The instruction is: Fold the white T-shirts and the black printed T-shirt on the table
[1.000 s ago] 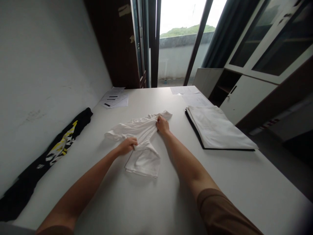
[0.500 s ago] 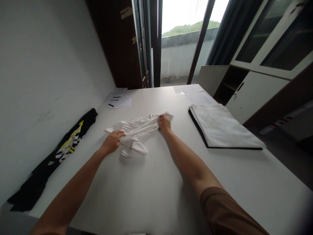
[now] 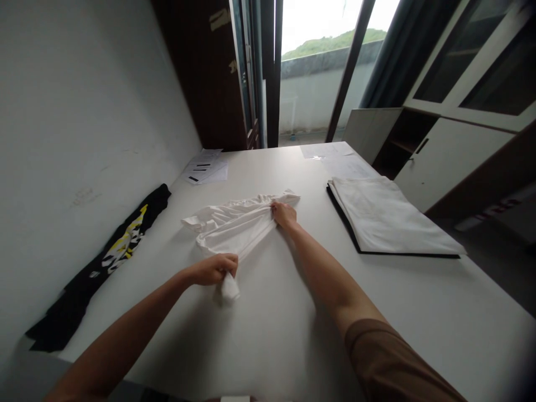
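A crumpled white garment, its exact kind unclear, lies across the middle of the white table. My left hand is closed around its near end, and a bunched bit of cloth pokes out below the fist. Farther off and to the right, my right hand pinches the fabric close to the gathered far edge. Between the two hands the cloth is drawn into a slanting stretch.
Folded white cloth with a black layer beneath lies on the right. A black garment with a yellow and white print rests along the left wall. Paper sheets lie at the back left, more sheets at the back right.
My left hand has moved toward me and right, pulling the near part of the white garment out from the bunch. The right hand stays at nearly the same spot.
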Motion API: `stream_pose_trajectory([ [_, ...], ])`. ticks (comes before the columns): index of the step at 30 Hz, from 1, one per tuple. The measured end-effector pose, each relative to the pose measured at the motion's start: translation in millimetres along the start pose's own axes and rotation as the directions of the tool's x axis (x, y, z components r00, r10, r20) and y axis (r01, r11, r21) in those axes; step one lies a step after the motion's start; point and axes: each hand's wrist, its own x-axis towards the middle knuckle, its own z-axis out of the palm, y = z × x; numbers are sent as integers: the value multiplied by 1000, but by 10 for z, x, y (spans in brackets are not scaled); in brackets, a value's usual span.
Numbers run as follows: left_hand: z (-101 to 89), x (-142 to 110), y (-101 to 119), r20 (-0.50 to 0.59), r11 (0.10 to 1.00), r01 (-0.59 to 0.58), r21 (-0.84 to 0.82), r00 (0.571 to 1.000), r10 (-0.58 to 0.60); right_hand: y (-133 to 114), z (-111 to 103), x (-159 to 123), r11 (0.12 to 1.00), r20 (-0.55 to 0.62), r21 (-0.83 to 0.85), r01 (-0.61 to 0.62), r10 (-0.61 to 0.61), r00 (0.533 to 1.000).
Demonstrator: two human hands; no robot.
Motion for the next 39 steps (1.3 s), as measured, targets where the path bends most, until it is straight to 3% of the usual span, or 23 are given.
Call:
stream_pose_trajectory([
  [3,-38,-347,6,-4,952,14,-307,1000,-16,33,-43,7,998,10,-11,-62,62,998],
  [6,-47,-722,-112,-32,835,28,-550,998,-55,78,-99,22,990,-19,1,-139,139,990],
  [8,-35,-954,-229,-37,761,53,-647,994,-100,113,-130,39,982,-61,40,-186,188,980],
  [11,-30,-1201,-359,103,729,221,-648,974,-204,177,-153,76,962,-132,153,-227,247,960],
  [13,-46,-1268,-365,172,775,372,-511,928,-332,228,-149,102,941,-173,231,-245,288,942],
  [14,-56,-1270,-342,148,811,433,-395,901,-408,254,-143,113,931,-188,262,-254,307,933],
  [15,-64,-1253,-305,76,840,482,-250,874,-479,279,-135,122,922,-200,286,-262,324,925],
  [17,-57,-1168,-200,-194,814,574,86,811,-552,317,-119,132,913,-227,311,-265,342,912],
  [19,-2,-1029,-75,-485,683,638,356,750,-449,328,-111,128,923,-304,301,-239,331,893],
  [20,49,-943,-11,-576,631,642,437,738,-352,321,-113,122,936,-363,283,-211,308,879],
  [22,198,-748,116,-616,626,569,533,768,-173,278,-122,102,966,-470,227,-120,217,856],
  [24,400,-528,227,-502,701,397,592,863,-64,202,-129,76,985,-475,172,16,69,877],
  [27,731,-170,335,-254,735,158,659,967,19,62,-103,31,966,-272,122,229,-190,943],
  [30,988,160,388,-90,681,68,729,996,-3,-38,-44,-9,937,-50,56,345,-343,938],
  [32,1105,309,438,-5,699,20,715,1000,-24,-60,-14,-22,938,16,-3,347,-347,938],
  [34,1205,380,525,80,814,-46,579,997,-1,-53,-2,-20,954,25,-55,296,-295,955],
  [36,1303,392,641,190,959,-90,269,981,38,-28,-3,-7,973,-3,-84,214,-215,977],
  [37,1347,390,696,249,994,-78,73,967,58,-12,-8,3,981,-17,-87,175,-177,984],
  [39,1392,403,766,319,972,-17,-235,943,94,29,-22,25,991,-30,-81,103,-105,994],
])
